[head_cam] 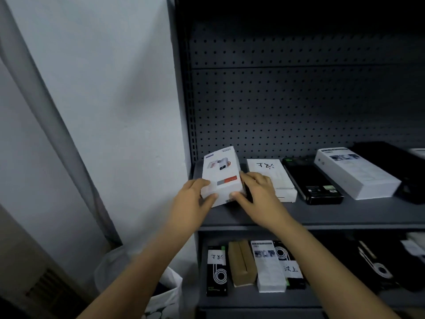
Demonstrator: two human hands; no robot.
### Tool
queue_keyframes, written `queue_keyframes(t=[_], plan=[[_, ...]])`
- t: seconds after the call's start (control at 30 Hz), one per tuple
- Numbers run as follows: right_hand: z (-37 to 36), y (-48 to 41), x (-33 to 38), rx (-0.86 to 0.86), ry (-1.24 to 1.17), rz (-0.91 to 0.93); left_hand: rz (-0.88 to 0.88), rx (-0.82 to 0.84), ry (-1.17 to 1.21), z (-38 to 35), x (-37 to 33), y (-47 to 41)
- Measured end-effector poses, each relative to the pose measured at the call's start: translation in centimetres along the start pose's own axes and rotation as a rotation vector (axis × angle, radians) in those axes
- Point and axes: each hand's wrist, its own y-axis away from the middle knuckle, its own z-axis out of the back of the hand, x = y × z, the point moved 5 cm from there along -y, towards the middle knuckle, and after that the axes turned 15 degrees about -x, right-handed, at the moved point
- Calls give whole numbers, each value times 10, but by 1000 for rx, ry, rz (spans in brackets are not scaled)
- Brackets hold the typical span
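Left hand [195, 196]: thumb on top of the near left corner of the white cardboard product box with an orange stripe [220, 173], fingers wrapped round its left side, so it's gripping. The box sits just left of the flat white carton with handwritten black characters [271, 174], at the left end of the same grey metal shelf board [345, 212], and it's tilted rather than flat. Right hand [257, 192]: between box and carton, fingers curled over the box's right long edge, thumb on the near end, also gripping. Can't tell what the dark patch under that hand is. My read: light, stiff retail carton with smooth printed faces that are probably a bit slick and corners that will crush. Best hold is both long edges, squeezing the sides, not the top panel. Right of the carton: a long glossy black box [310, 180].
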Motion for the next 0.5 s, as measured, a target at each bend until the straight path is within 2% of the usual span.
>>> queue_keyframes(t=[0.13, 0.23, 0.3, 0.4, 0.5], plan=[[7, 1, 18, -58, -200, -27, 7, 96, 147, -3, 5, 5], [4, 2, 30, -136, -214, 9, -113, 99, 124, 1, 4, 2], [2, 4, 36, -181, -268, -6, -187, 124, 204, 5, 1, -4], [-1, 12, 38, -223, -445, -186, -243, 171, 255, 12, -6, -13], [-10, 18, 31, -219, -403, -331, -204, 144, 226, 17, -3, -19]])
